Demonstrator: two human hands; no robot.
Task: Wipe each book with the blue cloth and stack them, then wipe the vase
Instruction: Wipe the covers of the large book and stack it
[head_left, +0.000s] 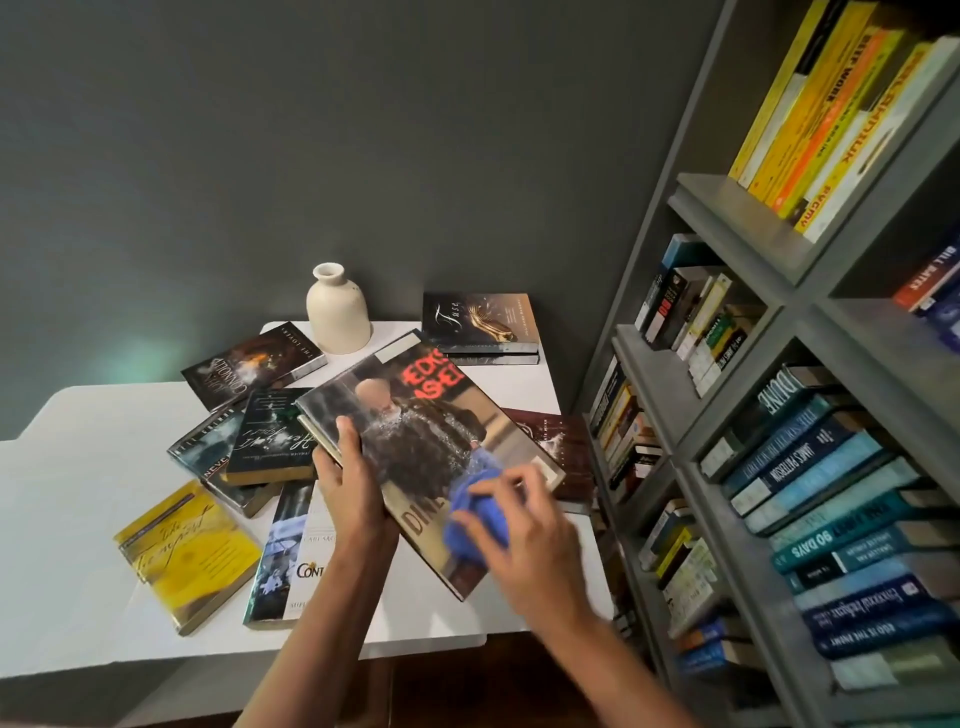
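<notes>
A white table (67, 519) carries scattered books (254, 364). A cream vase (337, 312) stands at its far edge, a short stack (480, 325) far right, a yellow book (189, 553) near left.

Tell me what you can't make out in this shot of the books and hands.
Head view only:
- The large photo-cover hardback book: lower title covered by the crumpled blue cloth and the motion-blurred right hand.
- The white-covered book: cover partly hidden by the left hand and forearm.
- The dark red book: mostly under the hardback.
- The grey bookshelf: cut off by the right edge.
</notes>
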